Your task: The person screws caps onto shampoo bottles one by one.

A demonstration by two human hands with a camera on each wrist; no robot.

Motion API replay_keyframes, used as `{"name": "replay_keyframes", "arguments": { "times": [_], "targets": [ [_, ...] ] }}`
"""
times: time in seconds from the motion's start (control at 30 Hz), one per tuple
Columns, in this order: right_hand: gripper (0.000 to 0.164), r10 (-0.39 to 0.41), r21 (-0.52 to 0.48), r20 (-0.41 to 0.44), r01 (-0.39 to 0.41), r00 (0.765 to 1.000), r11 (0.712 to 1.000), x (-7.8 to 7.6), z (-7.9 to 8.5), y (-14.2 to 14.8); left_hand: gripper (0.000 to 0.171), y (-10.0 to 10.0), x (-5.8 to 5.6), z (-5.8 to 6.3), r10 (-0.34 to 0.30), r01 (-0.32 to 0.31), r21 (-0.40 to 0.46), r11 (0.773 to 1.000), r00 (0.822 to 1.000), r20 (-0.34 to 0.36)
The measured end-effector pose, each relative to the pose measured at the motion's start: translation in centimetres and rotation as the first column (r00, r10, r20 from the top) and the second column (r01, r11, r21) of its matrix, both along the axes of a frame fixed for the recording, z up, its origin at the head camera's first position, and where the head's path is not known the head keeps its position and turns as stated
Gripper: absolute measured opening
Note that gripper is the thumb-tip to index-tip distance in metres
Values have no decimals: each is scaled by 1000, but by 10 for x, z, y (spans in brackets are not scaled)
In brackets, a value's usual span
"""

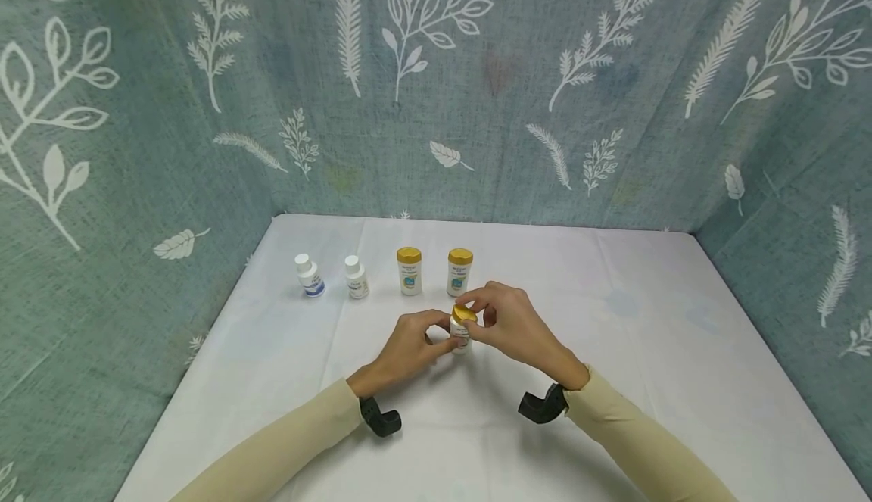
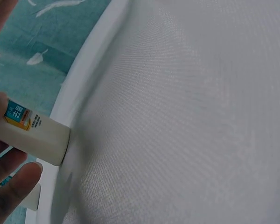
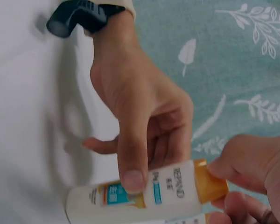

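Observation:
A white bottle (image 1: 461, 341) with a gold cap (image 1: 465, 313) stands near the middle of the white table. My left hand (image 1: 409, 344) grips its body from the left; in the right wrist view the thumb lies across the printed label. From the other side my right hand (image 1: 511, 324) pinches the cap with fingers and thumb. The right wrist view shows the cap (image 3: 210, 182) at the neck of the bottle (image 3: 130, 198). Whether the cap is loose I cannot tell. In the left wrist view the bottle's base (image 2: 56, 140) meets the tablecloth.
Behind the hands stand two more gold-capped bottles, one left (image 1: 410, 273) and one right (image 1: 459, 273). Farther left are two smaller white-capped bottles, an outer one (image 1: 310, 276) and an inner one (image 1: 356, 278). A leaf-patterned green curtain (image 1: 504, 146) surrounds the table (image 1: 647, 335).

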State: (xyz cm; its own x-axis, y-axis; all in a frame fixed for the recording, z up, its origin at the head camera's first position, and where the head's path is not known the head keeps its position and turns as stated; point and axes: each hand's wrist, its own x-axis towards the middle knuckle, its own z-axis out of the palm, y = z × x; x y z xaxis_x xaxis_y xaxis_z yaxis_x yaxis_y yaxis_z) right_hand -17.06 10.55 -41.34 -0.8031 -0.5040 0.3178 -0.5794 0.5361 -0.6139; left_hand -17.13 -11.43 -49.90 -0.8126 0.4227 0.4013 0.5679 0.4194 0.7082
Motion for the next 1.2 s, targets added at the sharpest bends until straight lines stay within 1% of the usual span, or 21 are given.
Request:
{"name": "replay_keyframes", "arguments": {
  "times": [0.13,0.17,0.23,0.3,0.37,0.53,0.67,0.77,0.83,0.93,1.0,1.1,1.2],
  "targets": [
    [25,-55,-6,15,55,998,998,4,0,-4,23,0,1,0,0,0,9,1000,1000,-3],
    [25,-61,-4,19,61,998,998,4,0,-5,23,0,1,0,-3,3,8,1000,1000,0],
    [24,-49,-1,24,49,999,999,3,1,-5,23,-1,1,1,-11,11,2,1000,1000,2],
    [24,-16,14,24,16,1000,1000,2,2,-3,23,-1,0,2,-24,24,-3,1000,1000,7],
    [26,35,28,24,-35,999,999,-1,3,0,22,-1,-1,2,-37,37,-5,999,999,6],
    [34,171,64,57,-174,984,983,-12,5,11,19,-1,-1,0,-54,54,11,998,998,19],
    [40,261,59,114,-269,959,961,-23,7,19,16,-1,-3,0,-69,68,27,997,997,22],
    [46,326,47,160,-337,932,940,-32,6,23,13,-1,-5,1,-73,73,26,997,997,-10],
    [48,355,46,188,-370,916,928,-36,6,24,12,-2,-6,0,-73,74,21,997,997,-32],
    [49,378,42,222,-396,899,917,-39,5,26,11,-2,-7,0,-76,77,20,997,996,-42],
    [48,383,44,232,-403,894,914,-41,4,26,11,-2,-7,-1,-80,80,22,997,996,-38],
    [47,379,43,229,-398,897,916,-43,2,25,10,-2,-7,0,-79,80,25,997,996,-31],
    [44,363,33,205,-377,909,926,-43,1,25,11,-2,-7,0,-78,78,24,997,996,-35]
  ]
}}
